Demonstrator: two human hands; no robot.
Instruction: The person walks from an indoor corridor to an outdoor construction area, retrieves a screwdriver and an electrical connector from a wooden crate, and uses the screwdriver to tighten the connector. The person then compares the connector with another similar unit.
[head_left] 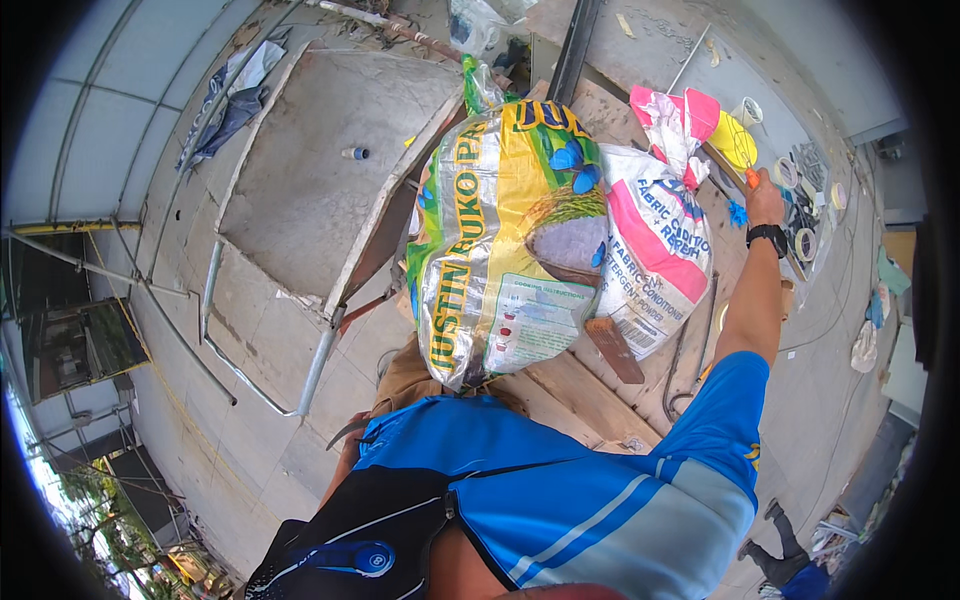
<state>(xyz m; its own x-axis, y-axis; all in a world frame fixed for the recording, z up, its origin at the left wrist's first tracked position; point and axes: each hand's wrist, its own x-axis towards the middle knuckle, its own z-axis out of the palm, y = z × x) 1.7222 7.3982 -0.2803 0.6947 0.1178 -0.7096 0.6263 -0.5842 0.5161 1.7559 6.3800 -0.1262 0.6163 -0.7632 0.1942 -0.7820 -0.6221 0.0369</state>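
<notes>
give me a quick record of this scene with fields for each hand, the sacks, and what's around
right hand: stretched out, gripping an orange-handled tool
left hand: not in view
sacks: large green and yellow printed sack beside a white and pink sack, both on wooden planks
near right hand: tape rolls
left of sacks: concrete slab with a small blue-capped item

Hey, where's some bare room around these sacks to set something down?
Free: the flat grey slab left of the green-and-yellow sack, holding only a small blue-capped thing. Crowded: the planks beneath the sacks, and around the right hand, among tape rolls beside the pink-and-white sack.
</notes>
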